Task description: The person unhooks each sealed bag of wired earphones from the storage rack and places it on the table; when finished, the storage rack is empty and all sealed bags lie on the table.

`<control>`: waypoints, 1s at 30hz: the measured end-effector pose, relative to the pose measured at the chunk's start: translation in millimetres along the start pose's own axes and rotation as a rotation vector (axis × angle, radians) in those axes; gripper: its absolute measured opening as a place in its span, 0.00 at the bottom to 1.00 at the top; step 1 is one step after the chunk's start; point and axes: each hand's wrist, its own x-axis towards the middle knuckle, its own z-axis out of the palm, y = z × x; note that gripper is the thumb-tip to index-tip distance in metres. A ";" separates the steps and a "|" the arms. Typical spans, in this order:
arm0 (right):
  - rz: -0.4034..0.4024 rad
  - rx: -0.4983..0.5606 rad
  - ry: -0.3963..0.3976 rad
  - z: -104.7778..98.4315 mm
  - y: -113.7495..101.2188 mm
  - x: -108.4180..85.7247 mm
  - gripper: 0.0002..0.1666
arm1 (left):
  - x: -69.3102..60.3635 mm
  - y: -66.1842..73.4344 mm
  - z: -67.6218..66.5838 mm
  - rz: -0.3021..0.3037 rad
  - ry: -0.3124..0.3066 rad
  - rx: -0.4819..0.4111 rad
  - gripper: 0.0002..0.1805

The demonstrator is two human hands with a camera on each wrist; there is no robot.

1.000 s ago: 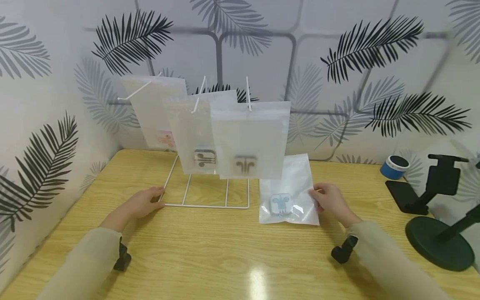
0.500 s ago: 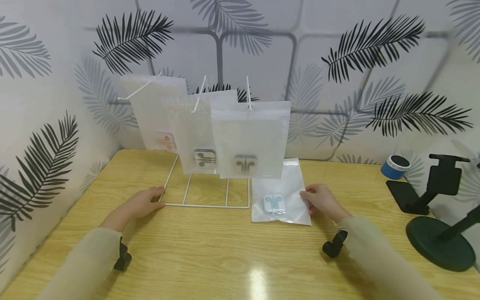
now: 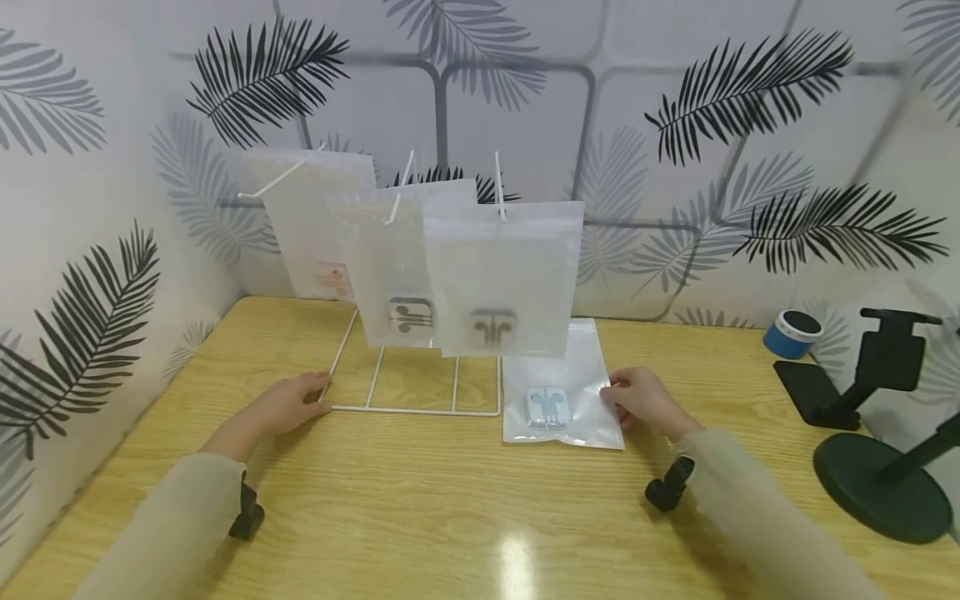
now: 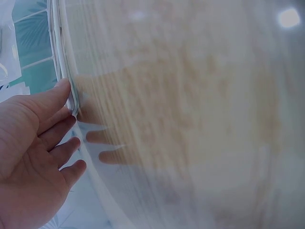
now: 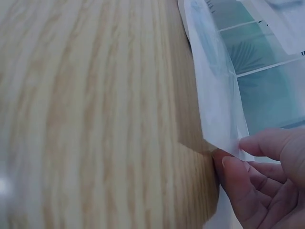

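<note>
My left hand (image 3: pixel 281 404) pinches the front left corner of a white wire rack (image 3: pixel 412 411) between thumb and forefinger. The left wrist view shows that thumb and forefinger at the wire (image 4: pixel 71 90), the other fingers spread loosely. With thumb and fingertips, my right hand (image 3: pixel 647 402) pinches the right edge of a white zip bag (image 3: pixel 585 367) lying on the table. A square case of earphones (image 3: pixel 548 408) shows through it. In the right wrist view the bag's edge (image 5: pixel 224 124) lifts slightly off the wood. The bag's upper left part is behind a hanging bag.
From the rack's white hooks hang a front bag (image 3: pixel 504 267), a middle bag (image 3: pixel 382 258) and a left bag (image 3: pixel 300 217), each with an earphone case. A blue round tub (image 3: pixel 792 335), a black phone (image 3: pixel 806 392) and a dark stand (image 3: pixel 881 487) occupy the right side.
The bag on the table slid a little left with my right hand, up against the rack's right side, and then stayed put. My left hand and the rack have not moved.
</note>
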 end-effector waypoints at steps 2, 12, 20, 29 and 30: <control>-0.002 -0.010 -0.006 -1.0 -0.1 -0.1 0.21 | 0.5 -0.2 0.3 -0.001 0.000 -0.001 0.30; -0.007 -0.017 -0.027 -5.2 2.0 -1.8 0.20 | 2.6 -0.8 1.5 -0.011 -0.005 -0.012 0.30; -0.036 0.025 -0.044 -14.6 1.5 -5.3 0.20 | 2.1 0.5 0.8 -0.009 -0.009 -0.013 0.30; -0.179 0.018 -0.017 -43.6 -20.8 -9.2 0.26 | 0.9 1.4 -0.4 0.000 -0.001 0.004 0.29; -0.191 0.024 -0.017 -46.6 -24.8 -10.1 0.27 | 0.8 1.3 -0.4 0.000 -0.001 0.004 0.29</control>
